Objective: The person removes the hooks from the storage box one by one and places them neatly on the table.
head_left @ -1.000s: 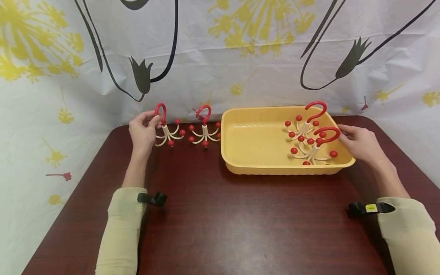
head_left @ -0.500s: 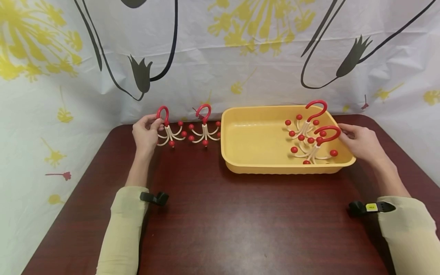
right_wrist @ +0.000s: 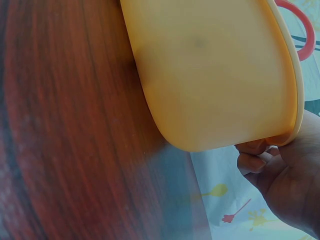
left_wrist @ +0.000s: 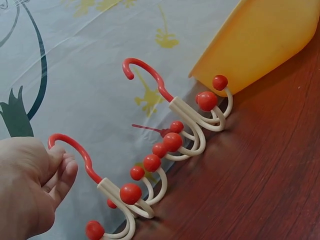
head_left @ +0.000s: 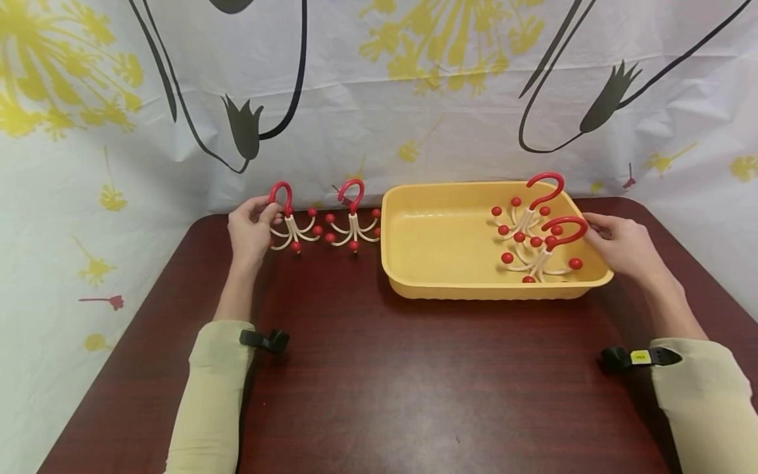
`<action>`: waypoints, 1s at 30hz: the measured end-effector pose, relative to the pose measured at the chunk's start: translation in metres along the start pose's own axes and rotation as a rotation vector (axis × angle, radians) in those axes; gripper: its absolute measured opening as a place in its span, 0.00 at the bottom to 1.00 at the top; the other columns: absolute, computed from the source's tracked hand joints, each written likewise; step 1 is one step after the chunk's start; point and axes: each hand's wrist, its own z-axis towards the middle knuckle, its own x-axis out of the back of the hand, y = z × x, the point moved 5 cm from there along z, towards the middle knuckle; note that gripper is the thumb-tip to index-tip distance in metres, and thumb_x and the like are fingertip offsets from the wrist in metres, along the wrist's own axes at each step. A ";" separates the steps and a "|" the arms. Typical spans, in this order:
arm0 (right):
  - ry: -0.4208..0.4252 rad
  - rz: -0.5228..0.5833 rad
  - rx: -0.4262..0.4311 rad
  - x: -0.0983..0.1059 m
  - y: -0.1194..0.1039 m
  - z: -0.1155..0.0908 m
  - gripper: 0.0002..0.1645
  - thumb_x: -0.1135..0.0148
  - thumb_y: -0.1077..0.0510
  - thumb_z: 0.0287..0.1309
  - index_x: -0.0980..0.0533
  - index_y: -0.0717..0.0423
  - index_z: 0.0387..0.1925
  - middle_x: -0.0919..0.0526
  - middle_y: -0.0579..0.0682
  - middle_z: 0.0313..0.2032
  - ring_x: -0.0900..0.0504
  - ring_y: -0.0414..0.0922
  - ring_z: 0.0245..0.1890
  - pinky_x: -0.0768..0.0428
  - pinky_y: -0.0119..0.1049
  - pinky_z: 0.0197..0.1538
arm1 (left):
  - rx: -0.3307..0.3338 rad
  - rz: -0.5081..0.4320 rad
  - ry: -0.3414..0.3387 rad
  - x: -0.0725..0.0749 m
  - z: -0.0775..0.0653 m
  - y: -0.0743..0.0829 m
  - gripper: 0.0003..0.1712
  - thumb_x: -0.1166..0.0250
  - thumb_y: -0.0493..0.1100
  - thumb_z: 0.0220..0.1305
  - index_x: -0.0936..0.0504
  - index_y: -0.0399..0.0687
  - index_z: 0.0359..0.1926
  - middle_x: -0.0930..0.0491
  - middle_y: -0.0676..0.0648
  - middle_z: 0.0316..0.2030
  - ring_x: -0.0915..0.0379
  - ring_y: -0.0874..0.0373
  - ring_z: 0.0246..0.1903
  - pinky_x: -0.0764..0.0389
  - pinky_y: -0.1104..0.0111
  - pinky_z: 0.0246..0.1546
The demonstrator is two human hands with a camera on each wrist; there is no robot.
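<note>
My left hand (head_left: 250,229) pinches the red hook of a multi-arm hanger (head_left: 293,230), whose cream arms curve up to red balls. In the left wrist view, this hanger's hook (left_wrist: 75,145) runs behind the thumb and fingertips. Just to its right stands a matching hanger (head_left: 353,227), beside the yellow tub (head_left: 462,289). Two more such hangers, a rear one (head_left: 526,224) and a front one (head_left: 540,262), sit inside the tub's right end. My right hand (head_left: 628,250) grips the tub's right rim, fingers curled beneath it in the right wrist view; the thumb is hidden.
A dark red wood-grain table (head_left: 379,388) bears everything. Behind it hangs a white sheet (head_left: 355,118) printed with grey and yellow flowers, close to the hangers and the tub's back edge. Black straps with cameras (head_left: 266,341) sit on both wrists.
My left hand and the hanger it pinches have shifted slightly right, toward the neighbouring hanger, and are nearly still over the last half second. The right hand and tub stay in place.
</note>
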 end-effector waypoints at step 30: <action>-0.013 0.004 -0.016 -0.001 0.000 -0.001 0.31 0.47 0.51 0.75 0.32 0.71 0.67 0.25 0.77 0.55 0.21 0.68 0.47 0.24 0.37 0.38 | -0.078 0.026 -0.033 0.009 -0.004 0.044 0.18 0.36 0.42 0.71 0.19 0.33 0.55 0.20 0.54 0.38 0.24 0.60 0.38 0.22 0.74 0.41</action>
